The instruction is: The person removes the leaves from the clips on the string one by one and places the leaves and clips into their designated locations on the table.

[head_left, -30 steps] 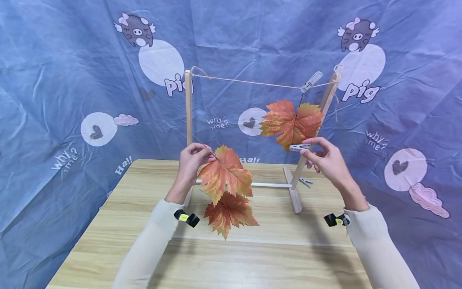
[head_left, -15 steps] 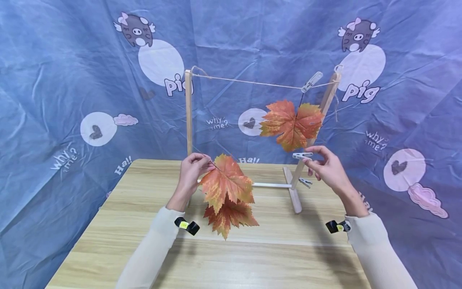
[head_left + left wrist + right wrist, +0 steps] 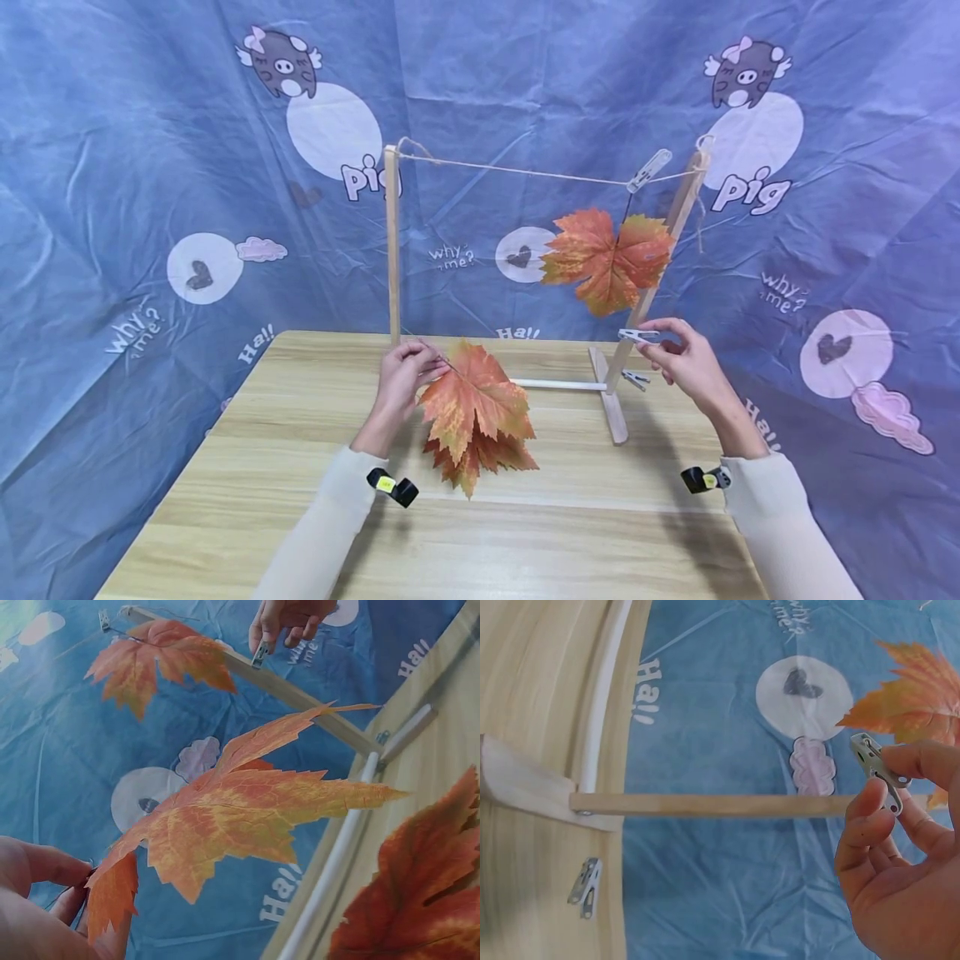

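Note:
My left hand (image 3: 405,377) pinches the thin stem of an orange artificial maple leaf (image 3: 480,392), held above the table at the left of a wooden stand. Beneath it a redder maple leaf (image 3: 487,458) lies on the table, partly hidden. Between thumb and forefinger my right hand (image 3: 686,362) holds a metal clothespin (image 3: 877,769), near the stand's right post. Another maple leaf (image 3: 607,258) hangs from the twine (image 3: 517,172), its stem gripped by a clothespin (image 3: 648,171).
The wooden stand has a left post (image 3: 393,250), a right post (image 3: 682,208) and a white crossbar (image 3: 558,384) low between them. A spare clothespin (image 3: 586,888) lies on the table (image 3: 562,542) behind the right foot (image 3: 609,408). A blue printed cloth (image 3: 480,75) hangs behind.
Both hands have moved down, the left with its leaf and the right with its clothespin. The held leaf now covers more of the leaf on the table. The hanging leaf stays put.

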`<state>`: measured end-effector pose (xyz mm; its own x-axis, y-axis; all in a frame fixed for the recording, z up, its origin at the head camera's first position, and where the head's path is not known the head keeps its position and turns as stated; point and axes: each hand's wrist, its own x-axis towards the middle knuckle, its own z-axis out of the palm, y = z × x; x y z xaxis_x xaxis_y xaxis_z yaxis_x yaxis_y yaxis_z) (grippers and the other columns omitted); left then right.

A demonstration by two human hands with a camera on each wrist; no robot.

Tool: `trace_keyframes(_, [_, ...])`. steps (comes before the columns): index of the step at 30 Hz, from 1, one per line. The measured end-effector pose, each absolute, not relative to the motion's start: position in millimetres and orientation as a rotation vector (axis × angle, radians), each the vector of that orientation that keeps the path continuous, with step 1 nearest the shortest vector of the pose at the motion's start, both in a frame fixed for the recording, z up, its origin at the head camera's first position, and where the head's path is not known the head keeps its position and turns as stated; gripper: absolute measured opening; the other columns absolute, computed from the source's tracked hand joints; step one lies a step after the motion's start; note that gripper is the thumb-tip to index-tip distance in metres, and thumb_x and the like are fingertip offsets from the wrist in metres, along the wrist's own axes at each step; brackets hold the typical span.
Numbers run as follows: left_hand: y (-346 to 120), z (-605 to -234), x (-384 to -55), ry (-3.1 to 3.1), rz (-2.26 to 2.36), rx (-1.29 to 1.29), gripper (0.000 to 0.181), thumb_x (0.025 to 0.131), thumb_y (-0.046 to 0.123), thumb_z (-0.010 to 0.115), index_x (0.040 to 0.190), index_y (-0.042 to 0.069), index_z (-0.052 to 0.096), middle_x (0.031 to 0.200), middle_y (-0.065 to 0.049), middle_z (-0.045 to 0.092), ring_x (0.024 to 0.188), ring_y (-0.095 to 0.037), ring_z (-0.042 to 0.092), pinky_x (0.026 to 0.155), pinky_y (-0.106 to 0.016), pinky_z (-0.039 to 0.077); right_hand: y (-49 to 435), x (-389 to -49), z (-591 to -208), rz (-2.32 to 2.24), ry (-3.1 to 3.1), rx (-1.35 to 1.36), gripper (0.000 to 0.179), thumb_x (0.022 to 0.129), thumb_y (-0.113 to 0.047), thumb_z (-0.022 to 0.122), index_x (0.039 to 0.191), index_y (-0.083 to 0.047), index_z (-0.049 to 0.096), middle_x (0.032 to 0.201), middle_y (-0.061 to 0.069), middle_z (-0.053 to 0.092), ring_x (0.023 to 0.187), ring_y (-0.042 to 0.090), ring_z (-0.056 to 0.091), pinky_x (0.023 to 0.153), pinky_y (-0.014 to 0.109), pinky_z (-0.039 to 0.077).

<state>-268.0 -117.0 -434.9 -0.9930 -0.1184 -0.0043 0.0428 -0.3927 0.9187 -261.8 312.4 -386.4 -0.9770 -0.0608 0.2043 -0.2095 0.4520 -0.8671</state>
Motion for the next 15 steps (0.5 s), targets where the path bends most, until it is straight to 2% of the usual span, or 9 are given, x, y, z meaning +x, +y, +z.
trace_keyframes(7, [-111,-453,-266,-1.65,-2.581,0.14,0.021,0.098,-0.012,0.059,0.085,0.003,0.064,0.085,-0.007,0.072,0.074,-0.017,0.075,0.076,-0.03,0.068,323,-264,-398,1.596,-2.545,0.185,0.034,0.105,-0.014,0.067,0.134,-0.002,0.055,0.073,-0.012,0.062,0.057,0.006,0.052,0.047,0.025,0.045])
trace_keyframes(12, [-104,-464,-265,-1.694,-2.587,0.168,0.019,0.098,-0.012,0.058,0.086,0.002,0.064,0.085,-0.008,0.071,0.073,-0.018,0.075,0.075,-0.029,0.068,327,-265,-406,1.608,-2.528,0.146,0.029,0.104,-0.011,0.067,0.13,-0.003,0.056,0.072,-0.015,0.064,0.057,0.004,0.053,0.046,0.023,0.044])
trace_keyframes(15, [-101,-469,-265,-1.712,-2.597,0.196,0.017,0.096,-0.012,0.059,0.088,0.0,0.066,0.085,-0.008,0.071,0.073,-0.017,0.075,0.074,-0.029,0.068,330,-265,-411,1.589,-2.537,0.132,0.033,0.104,-0.012,0.066,0.133,0.0,0.055,0.074,-0.017,0.065,0.058,0.004,0.054,0.046,0.023,0.045])
